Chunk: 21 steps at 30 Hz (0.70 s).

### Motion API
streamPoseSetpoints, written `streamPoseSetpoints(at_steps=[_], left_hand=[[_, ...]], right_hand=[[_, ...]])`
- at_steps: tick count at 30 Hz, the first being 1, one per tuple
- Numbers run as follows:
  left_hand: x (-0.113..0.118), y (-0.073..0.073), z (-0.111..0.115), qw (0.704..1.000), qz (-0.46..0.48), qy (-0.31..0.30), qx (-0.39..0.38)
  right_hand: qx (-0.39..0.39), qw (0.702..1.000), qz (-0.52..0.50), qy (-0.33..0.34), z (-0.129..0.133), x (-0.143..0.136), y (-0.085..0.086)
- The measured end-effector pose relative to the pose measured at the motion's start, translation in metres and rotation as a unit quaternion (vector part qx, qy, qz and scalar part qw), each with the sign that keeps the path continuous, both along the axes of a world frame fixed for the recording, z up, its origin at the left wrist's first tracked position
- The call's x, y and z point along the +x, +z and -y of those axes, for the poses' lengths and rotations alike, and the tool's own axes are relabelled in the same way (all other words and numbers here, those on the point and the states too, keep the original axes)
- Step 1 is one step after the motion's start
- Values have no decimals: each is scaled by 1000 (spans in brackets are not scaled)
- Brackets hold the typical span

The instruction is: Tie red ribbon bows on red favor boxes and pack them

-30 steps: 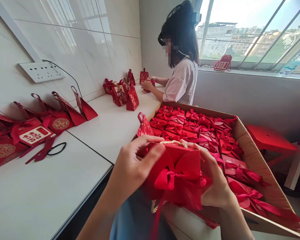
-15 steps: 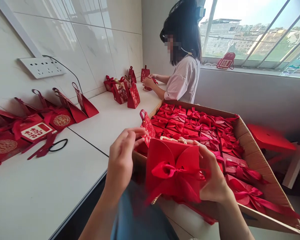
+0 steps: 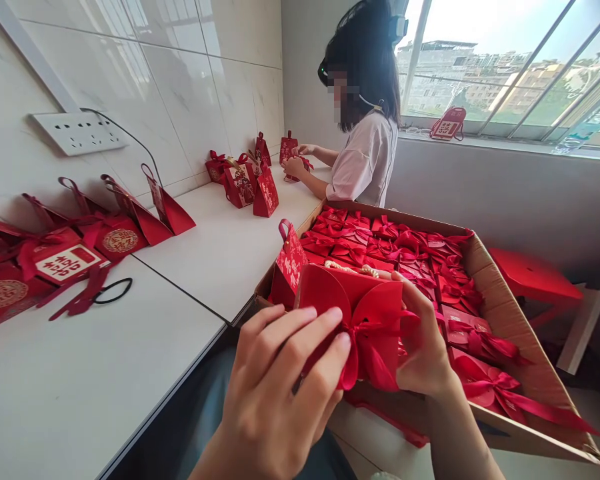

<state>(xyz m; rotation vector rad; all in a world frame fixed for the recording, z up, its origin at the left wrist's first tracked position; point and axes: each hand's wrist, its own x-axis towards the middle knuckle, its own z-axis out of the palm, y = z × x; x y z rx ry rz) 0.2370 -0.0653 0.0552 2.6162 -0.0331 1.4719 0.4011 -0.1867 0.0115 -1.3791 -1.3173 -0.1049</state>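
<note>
My right hand (image 3: 425,347) grips the right side of a red gift box (image 3: 375,293) with petal-shaped flaps and a twisted cream cord handle on top. A red ribbon bow (image 3: 370,347) is tied across the front of the box. My left hand (image 3: 280,373) reaches over the front left side, its curved fingertips on the bow's left part; the thumb is mostly hidden. Just behind, a red patterned gift box with a ribbon loop (image 3: 289,263) stands at the near left edge of the large carton.
A cardboard carton (image 3: 500,300) holds rows of ribboned red boxes. More red boxes (image 3: 120,237) and a black hair tie (image 3: 114,291) lie on the white table (image 3: 180,333). A co-worker (image 3: 365,153) handles a box at the back. A red stool (image 3: 530,277) stands right.
My left hand has come down from the box's upper left side onto the bow at its front. My right hand still holds the box, with little movement.
</note>
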Motion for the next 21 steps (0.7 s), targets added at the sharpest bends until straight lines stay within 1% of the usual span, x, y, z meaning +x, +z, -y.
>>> streamPoseSetpoints(at_steps=[3,6,9,12,16,18,21], left_hand=[[-1,-3,2,1000,10,11,9],[0,-5,1,1000,12,5,16],[0,-5,-1,1000,15,-2,19],[1,-5,-2,1000,18,-6,19],[2,-4,-1,999,33,17,6],[2,-3,-1,1000,24,18,1],[0,-2,-2,1000,-16,0,-17]], right_hand=[[-11,1000,11,-9,1,0,-1],[-5,1000,21,-12,0,-1,-2],[5,1000,8,-2,-1,-2,-2],[-4,1000,12,-11,-2,-3,-1],[-11,1000,17,-10,0,-5,-1],[-2,1000,12,-3,0,-5,-1],[-2,1000,14,3,0,-6,-1]])
